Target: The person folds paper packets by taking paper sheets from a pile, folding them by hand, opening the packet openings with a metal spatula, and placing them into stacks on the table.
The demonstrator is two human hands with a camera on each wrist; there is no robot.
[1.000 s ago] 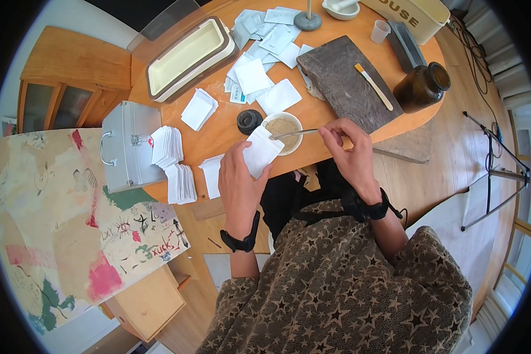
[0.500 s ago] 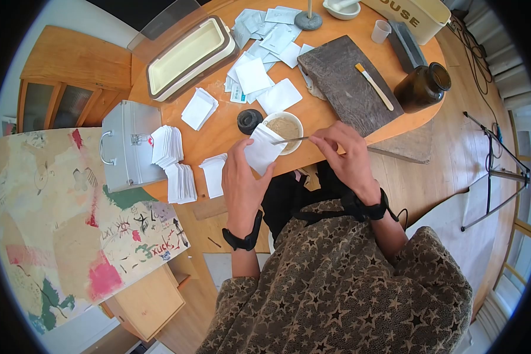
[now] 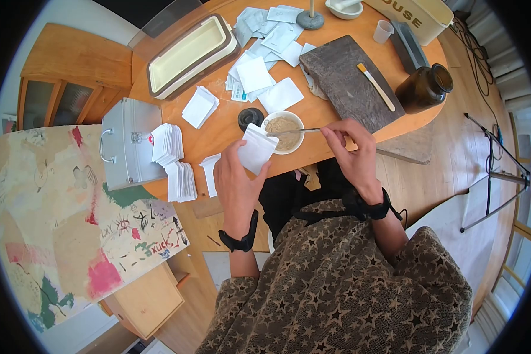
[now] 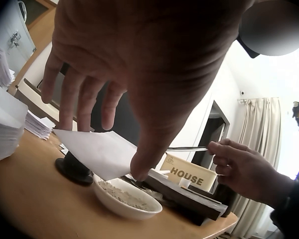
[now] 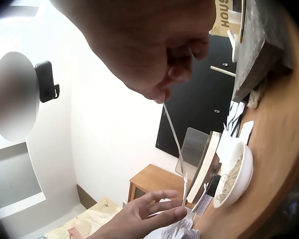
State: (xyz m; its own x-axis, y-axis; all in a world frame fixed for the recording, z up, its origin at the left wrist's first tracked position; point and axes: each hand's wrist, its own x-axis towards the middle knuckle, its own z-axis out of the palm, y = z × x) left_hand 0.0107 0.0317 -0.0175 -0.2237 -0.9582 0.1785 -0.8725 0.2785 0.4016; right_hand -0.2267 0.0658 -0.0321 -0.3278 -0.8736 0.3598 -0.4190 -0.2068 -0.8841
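Well, between the thumb and fingers of my left hand (image 3: 238, 189) I'm gripping a small white packet (image 3: 258, 154) by its sides, tilted, its upper edge facing away from my palm. With my right hand (image 3: 355, 160) I pinch the end of a thin metal spatula (image 3: 305, 130) between thumb and fingertips; its far tip meets the packet's upper edge, over the near side of the bowl. That white bowl (image 3: 282, 152), with beige powder (image 3: 280, 124) in it, sits just past my left fingertips, toward my right hand. Straight ahead of my left fingers is a round black object (image 3: 251, 120), near the bowl. Farther out to their left stand stacked white packets (image 3: 181, 183). Beyond my right fingers lies a dark board (image 3: 336, 76), a brush (image 3: 376, 88) resting on it, with a brown jar (image 3: 419, 91) beside it.
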